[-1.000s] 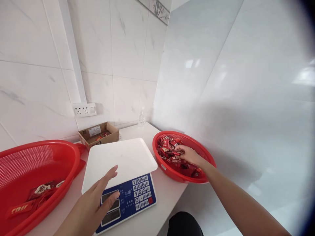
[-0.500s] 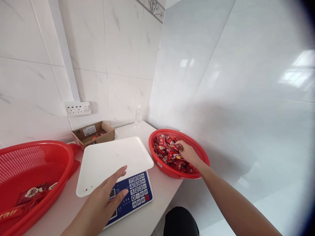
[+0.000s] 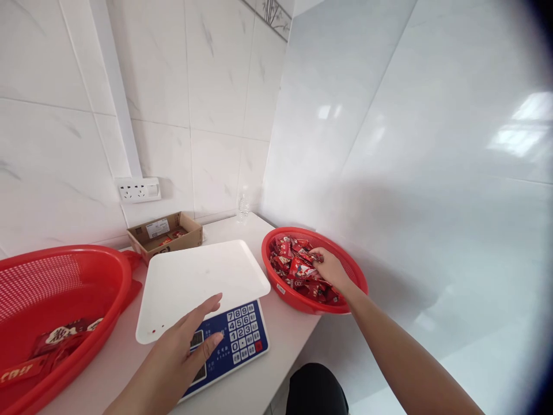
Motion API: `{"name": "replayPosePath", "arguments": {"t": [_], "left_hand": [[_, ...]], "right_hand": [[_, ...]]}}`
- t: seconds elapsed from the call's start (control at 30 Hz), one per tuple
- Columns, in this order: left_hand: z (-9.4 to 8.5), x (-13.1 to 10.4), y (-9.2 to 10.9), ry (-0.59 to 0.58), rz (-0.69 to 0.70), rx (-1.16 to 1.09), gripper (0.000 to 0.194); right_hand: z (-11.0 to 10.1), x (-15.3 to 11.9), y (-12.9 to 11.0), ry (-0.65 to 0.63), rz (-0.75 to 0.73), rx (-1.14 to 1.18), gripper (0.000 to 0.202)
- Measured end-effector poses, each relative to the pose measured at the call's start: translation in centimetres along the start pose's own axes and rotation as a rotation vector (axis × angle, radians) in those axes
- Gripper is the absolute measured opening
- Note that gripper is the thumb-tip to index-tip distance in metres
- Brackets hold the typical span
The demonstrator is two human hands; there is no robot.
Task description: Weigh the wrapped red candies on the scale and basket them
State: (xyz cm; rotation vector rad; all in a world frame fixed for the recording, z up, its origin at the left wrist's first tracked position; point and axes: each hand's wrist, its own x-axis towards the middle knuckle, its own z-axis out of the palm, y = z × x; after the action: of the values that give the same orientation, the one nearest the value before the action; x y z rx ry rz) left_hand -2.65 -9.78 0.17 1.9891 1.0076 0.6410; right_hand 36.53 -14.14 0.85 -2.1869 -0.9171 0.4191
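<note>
My right hand (image 3: pixel 329 266) reaches into the right-hand red plastic basket (image 3: pixel 294 301), its fingers pinched on a small red snack packet (image 3: pixel 316 257). Beneath it lie several more red packets (image 3: pixel 298 282), shiny and printed. Over the near edge of the white weighing tray (image 3: pixel 203 276), my left hand (image 3: pixel 188 340) is held with thumb and fingers apart and nothing in them. It partly covers the display side of the blue scale keypad panel (image 3: pixel 228 346). Whether the left hand touches the scale I cannot tell.
A larger red basket (image 3: pixel 116 288) with a few packets (image 3: pixel 60 340) stands at the left. Behind the tray are a cardboard box (image 3: pixel 166 233) and a clear plastic item (image 3: pixel 243 206). Tiled walls meet behind the white table (image 3: pixel 276 357); a socket (image 3: pixel 138 190) is on one.
The packets under my right hand have shifted, and one with a white and red print now shows on top. My left hand has stayed nearly in place.
</note>
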Motion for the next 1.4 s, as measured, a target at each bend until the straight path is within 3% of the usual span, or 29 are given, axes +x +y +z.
{"name": "replayPosePath", "arguments": {"t": [0.27,0.43,0.53,0.67,0.77,0.87,0.97,1.03,1.23,1.4], "left_hand": [[-0.2,0.1,-0.6,-0.024,-0.008,-0.029,0.051],[0.5,0.0,-0.6,-0.012,-0.025,-0.194,0.055],[0.9,0.0,-0.6,0.016,0.034,-0.272,0.069],[0.7,0.2,-0.4,0.057,0.144,-0.214,0.079],[-0.2,0.6,0.0,0.037,0.189,-0.17,0.072],[-1.7,0.8,0.4,0.057,0.149,-0.188,0.05],[-3.3,0.8,0.6,0.075,0.111,-0.239,0.025],[-4.2,0.7,0.5,0.063,0.089,-0.294,0.018],[-5.5,0.6,-0.1,-0.02,0.055,-0.47,0.018],[-5.3,0.7,-0.5,0.114,0.062,-0.607,0.031]], "right_hand": [[-0.3,-0.4,-0.9,0.11,0.002,0.154,0.028],[0.2,-3.1,-4.4,0.111,-0.116,0.381,0.022],[2.6,-6.4,-7.5,-0.014,-0.225,0.521,0.026],[7.3,-10.7,-11.0,-0.308,-0.305,0.642,0.027],[10.5,-12.6,-12.7,-0.49,-0.316,0.699,0.023],[12.4,-13.4,-13.7,-0.622,-0.303,0.736,0.022],[13.2,-13.8,-14.4,-0.738,-0.286,0.744,0.028],[13.2,-14.0,-14.7,-0.797,-0.277,0.744,0.035],[12.9,-14.5,-14.6,-0.953,-0.219,0.819,0.047],[12.7,-14.7,-14.6,-0.887,-0.194,0.899,0.056]]}}
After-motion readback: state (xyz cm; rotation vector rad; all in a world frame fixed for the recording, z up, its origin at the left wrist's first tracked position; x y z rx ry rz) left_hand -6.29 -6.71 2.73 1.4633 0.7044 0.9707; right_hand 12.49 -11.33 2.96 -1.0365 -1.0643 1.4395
